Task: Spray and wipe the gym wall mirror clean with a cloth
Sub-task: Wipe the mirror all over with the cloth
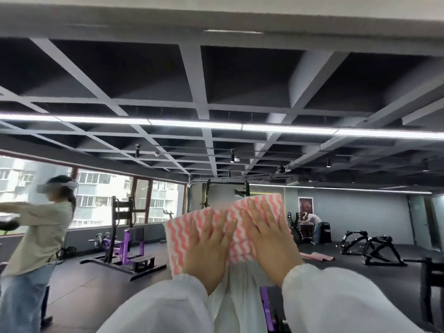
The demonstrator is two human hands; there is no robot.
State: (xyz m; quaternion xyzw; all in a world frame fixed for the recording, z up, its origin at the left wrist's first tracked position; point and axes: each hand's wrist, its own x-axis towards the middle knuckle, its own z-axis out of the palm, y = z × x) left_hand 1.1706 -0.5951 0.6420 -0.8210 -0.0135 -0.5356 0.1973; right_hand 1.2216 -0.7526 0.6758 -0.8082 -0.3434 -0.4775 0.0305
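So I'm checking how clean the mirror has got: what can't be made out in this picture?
- Glass under the cloth: hidden in the head view by the cloth and by the left hand and right hand pressed flat on it.
- Streaks or spray on the mirror: too faint to tell among the reflections.
- Spray bottle: not in view.
- Mirror's lower part: covered by the white sleeves.
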